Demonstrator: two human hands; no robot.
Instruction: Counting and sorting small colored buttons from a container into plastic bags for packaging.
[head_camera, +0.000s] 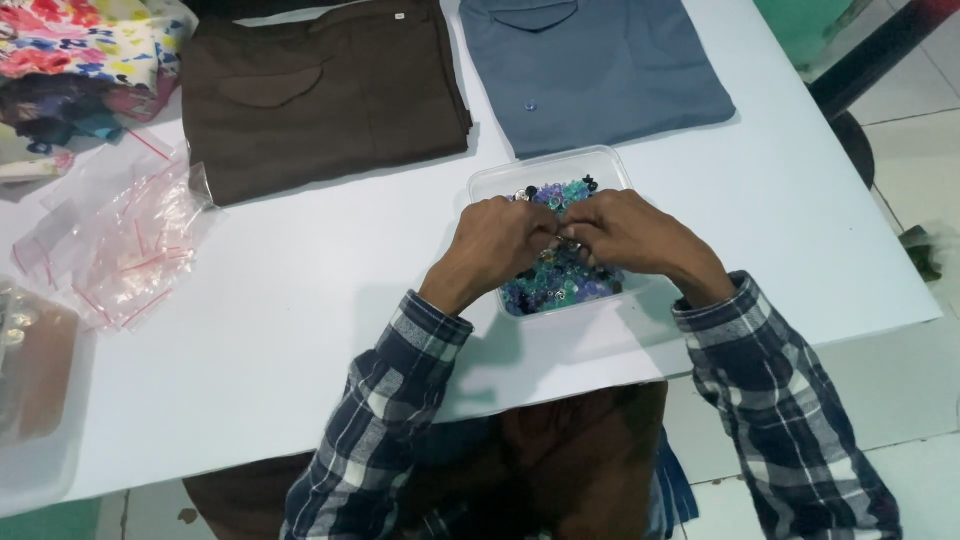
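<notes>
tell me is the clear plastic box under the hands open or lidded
Open: the clear plastic box has no lid on, and both hands reach among its small blue-green beads.

**White table on a tiled floor**

You sit at a white table (300, 300) under even light. Pale floor tiles (915, 140) show at your right, crossed by a dark bar (870, 60).

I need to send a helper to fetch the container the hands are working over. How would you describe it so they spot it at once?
On the white table, look just in front of the folded blue-grey garment. There sits a clear rectangular plastic tub under the left hand and right hand. Unlike the flat clear zip bags, it is rigid and filled with small blue, teal and purple pieces.
</notes>
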